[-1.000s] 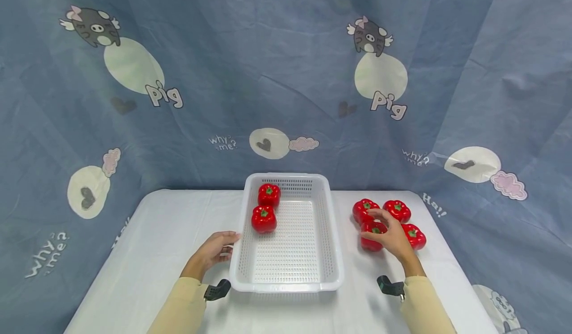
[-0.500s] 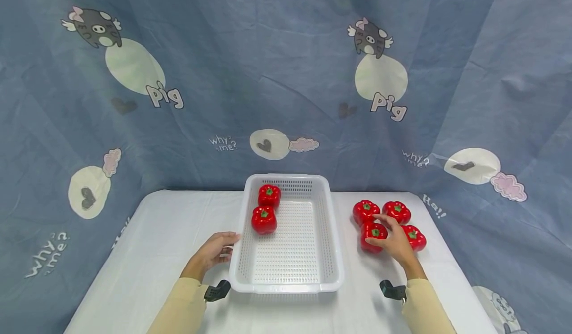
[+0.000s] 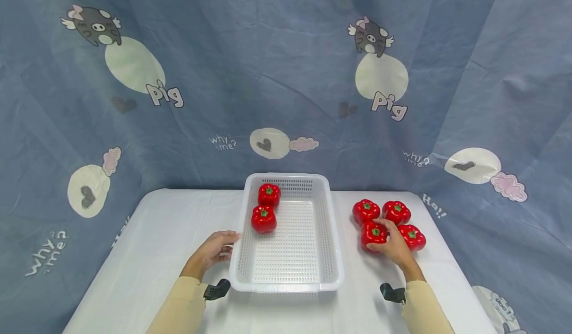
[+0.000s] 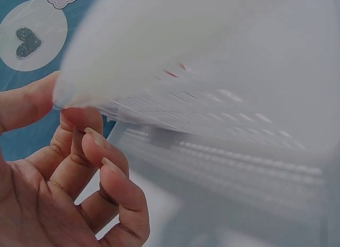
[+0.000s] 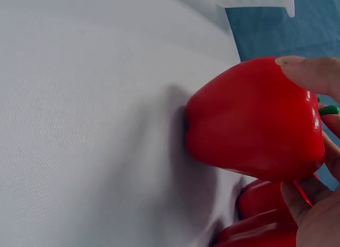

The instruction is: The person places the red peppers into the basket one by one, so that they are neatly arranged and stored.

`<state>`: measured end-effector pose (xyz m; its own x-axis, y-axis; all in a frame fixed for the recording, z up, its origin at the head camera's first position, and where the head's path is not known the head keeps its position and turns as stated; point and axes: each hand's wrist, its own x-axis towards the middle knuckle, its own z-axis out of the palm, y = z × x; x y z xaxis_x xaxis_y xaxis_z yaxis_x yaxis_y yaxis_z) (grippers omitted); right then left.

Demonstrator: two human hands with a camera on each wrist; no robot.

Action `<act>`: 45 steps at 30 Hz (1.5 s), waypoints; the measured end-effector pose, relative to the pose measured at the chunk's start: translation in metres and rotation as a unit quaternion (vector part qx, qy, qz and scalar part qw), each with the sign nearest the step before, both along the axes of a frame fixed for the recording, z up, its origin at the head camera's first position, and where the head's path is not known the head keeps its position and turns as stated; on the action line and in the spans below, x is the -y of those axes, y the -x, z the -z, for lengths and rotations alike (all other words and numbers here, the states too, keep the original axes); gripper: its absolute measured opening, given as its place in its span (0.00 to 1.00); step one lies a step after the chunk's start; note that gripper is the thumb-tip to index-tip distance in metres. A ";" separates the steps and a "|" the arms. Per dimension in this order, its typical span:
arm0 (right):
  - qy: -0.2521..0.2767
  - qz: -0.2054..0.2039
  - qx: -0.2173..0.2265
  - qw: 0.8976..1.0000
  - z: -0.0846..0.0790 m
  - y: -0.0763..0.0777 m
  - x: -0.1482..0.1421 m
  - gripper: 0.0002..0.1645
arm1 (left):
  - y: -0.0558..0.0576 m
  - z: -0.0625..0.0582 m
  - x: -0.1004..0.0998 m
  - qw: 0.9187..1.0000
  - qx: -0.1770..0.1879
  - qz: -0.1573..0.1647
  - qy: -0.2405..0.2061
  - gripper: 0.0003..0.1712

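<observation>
My left hand [image 3: 216, 249] pinches the left rim of a white plastic basket [image 3: 295, 244]; in the left wrist view the thumb lies over the rim and the fingers curl beneath it. Two red bell peppers, a far one [image 3: 269, 196] and a nearer one [image 3: 263, 220], sit inside along the basket's left side. To the right of the basket, my right hand [image 3: 395, 246] grips a red bell pepper [image 5: 255, 119] with thumb and fingers around its upper part. That pepper has a green stem and stands upright on the table.
Three more bell peppers, at the back left [image 3: 365, 211], back right [image 3: 396, 212] and right [image 3: 413, 237], stand close around the gripped one. A white cloth covers the table [image 3: 192, 220]. Behind it hangs a blue printed curtain [image 3: 286, 76].
My right hand has come down and toward me, and its thumb and fingers have closed around the front bell pepper. The left hand and the basket have stayed still.
</observation>
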<state>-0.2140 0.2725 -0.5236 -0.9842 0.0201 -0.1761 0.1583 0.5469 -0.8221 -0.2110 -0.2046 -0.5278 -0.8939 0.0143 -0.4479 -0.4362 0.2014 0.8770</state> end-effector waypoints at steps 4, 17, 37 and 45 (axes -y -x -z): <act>-0.011 -0.007 -0.007 1.000 0.003 0.001 -0.001 0.46 | -0.001 0.000 0.000 1.000 -0.002 0.005 0.001 0.23; -0.009 0.002 0.008 1.000 0.004 0.001 0.000 0.46 | -0.001 -0.003 0.000 1.000 0.004 0.002 -0.002 0.23; -0.017 -0.024 0.003 1.000 -0.003 -0.001 0.002 0.45 | -0.003 -0.006 -0.001 1.000 -0.005 0.007 -0.004 0.22; -0.014 -0.039 0.001 0.999 -0.015 -0.005 0.006 0.44 | -0.003 -0.005 -0.001 1.000 0.002 0.002 -0.003 0.22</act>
